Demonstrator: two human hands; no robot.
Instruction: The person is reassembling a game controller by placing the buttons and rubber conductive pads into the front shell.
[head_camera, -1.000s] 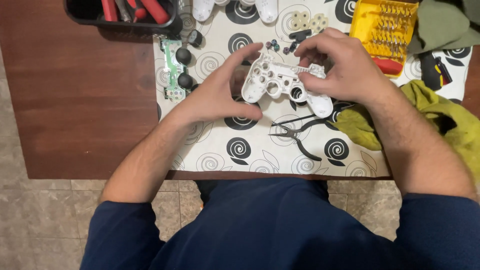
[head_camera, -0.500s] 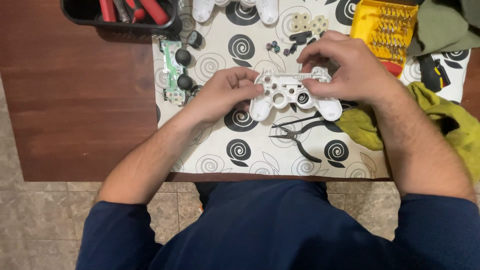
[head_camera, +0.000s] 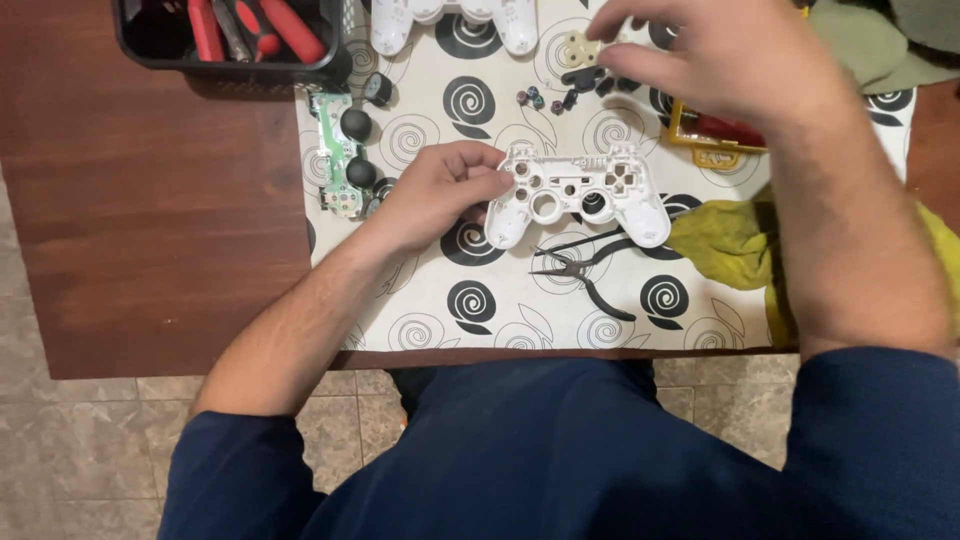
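A white game controller shell (head_camera: 577, 190) with empty button holes lies flat on a white mat with black spirals (head_camera: 470, 290). My left hand (head_camera: 440, 190) rests beside it, fingertips touching its left grip. My right hand (head_camera: 700, 60) hovers higher up, fingers spread over small loose parts (head_camera: 545, 100) and a round beige pad (head_camera: 578, 48); it holds nothing that I can see. A second white shell half (head_camera: 455, 18) lies at the mat's top edge.
A green circuit board with two black thumbsticks (head_camera: 345, 160) lies left of my left hand. Black pliers (head_camera: 585, 270) sit below the shell. A black tool basket (head_camera: 235, 35), a yellow screwdriver-bit case (head_camera: 715, 150), a yellow cloth (head_camera: 720, 245) and the brown table (head_camera: 150, 220) surround the mat.
My right hand let go of the shell and rose toward the small parts at the top. The shell now lies flat on the mat, with only my left hand touching it.
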